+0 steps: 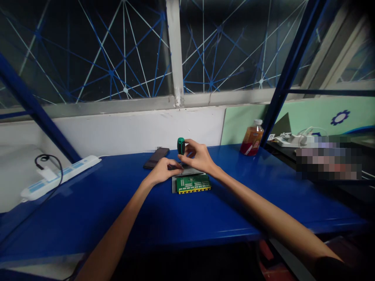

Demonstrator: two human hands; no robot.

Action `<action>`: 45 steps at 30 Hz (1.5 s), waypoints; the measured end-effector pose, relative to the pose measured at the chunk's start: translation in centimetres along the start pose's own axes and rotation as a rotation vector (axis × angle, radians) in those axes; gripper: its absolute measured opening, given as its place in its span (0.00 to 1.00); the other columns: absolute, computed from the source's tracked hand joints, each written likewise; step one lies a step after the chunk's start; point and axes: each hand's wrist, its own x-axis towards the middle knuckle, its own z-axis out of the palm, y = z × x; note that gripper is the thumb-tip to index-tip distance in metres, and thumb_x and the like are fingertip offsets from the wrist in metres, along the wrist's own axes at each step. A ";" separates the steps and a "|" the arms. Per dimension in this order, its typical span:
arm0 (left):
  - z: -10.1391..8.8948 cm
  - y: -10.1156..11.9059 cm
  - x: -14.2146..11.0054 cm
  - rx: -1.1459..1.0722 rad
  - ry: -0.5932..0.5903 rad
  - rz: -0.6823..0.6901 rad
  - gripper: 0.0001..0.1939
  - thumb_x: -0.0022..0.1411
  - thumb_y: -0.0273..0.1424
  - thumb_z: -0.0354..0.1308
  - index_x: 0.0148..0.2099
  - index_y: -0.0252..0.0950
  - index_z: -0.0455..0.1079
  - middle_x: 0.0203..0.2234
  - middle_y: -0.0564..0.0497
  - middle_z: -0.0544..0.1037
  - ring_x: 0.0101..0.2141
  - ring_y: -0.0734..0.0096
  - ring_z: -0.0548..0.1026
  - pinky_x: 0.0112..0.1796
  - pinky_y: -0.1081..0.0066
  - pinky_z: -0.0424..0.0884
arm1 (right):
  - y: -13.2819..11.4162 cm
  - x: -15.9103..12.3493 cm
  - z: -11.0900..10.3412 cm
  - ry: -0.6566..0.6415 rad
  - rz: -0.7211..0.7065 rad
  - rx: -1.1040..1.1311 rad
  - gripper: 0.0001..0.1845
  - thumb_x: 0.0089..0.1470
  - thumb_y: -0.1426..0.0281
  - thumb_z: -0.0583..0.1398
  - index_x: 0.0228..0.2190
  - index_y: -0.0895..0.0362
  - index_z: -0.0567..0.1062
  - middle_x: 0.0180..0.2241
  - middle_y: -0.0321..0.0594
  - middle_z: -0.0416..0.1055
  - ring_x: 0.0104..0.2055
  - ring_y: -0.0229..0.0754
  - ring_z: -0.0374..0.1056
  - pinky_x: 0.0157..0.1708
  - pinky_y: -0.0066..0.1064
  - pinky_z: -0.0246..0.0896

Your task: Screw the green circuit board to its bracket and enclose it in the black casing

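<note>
- Right hand [197,155] of mine pinches the green-and-black handle of a screwdriver [181,146], which stands upright, tip down.
- With my left hand [163,170] I bring thumb and fingers close around the lower shaft; whether they grip it or something smaller, I cannot tell.
- Under my hands, the green board [193,182] lies on the blue table [123,210], its yellow strip [195,190] toward me, grey metal [191,170] along its back edge.
- If I let the screwdriver lean, its tip could slip and scratch the board or jab my left fingers.
- Uneven pressure could make the board slide, as I see nothing clamping it.
- My left hand could nudge the phone [156,158] just behind it.
</note>
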 end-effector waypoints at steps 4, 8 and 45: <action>0.1 -0.1 -0.2 0.002 -0.003 -0.012 0.07 0.54 0.34 0.60 0.34 0.39 0.78 0.33 0.50 0.81 0.37 0.63 0.77 0.43 0.66 0.68 | 0.2 -0.4 0.1 -0.014 0.000 0.006 0.24 0.47 0.64 0.60 0.47 0.56 0.67 0.27 0.35 0.72 0.26 0.37 0.68 0.29 0.31 0.65; 0.2 -0.2 -0.2 -0.016 -0.030 -0.053 0.08 0.54 0.34 0.61 0.33 0.38 0.79 0.32 0.49 0.81 0.36 0.62 0.77 0.41 0.65 0.69 | 0.2 -0.8 0.1 -0.030 0.000 -0.014 0.24 0.47 0.64 0.60 0.47 0.56 0.67 0.27 0.35 0.72 0.26 0.37 0.68 0.28 0.30 0.65; 0.9 -1.0 0.0 -0.064 0.038 -0.092 0.11 0.50 0.36 0.65 0.33 0.33 0.80 0.31 0.46 0.82 0.37 0.59 0.77 0.40 0.67 0.68 | 0.3 -1.2 0.7 -0.067 -0.060 -0.074 0.23 0.50 0.64 0.60 0.48 0.58 0.66 0.26 0.35 0.71 0.25 0.34 0.67 0.27 0.27 0.62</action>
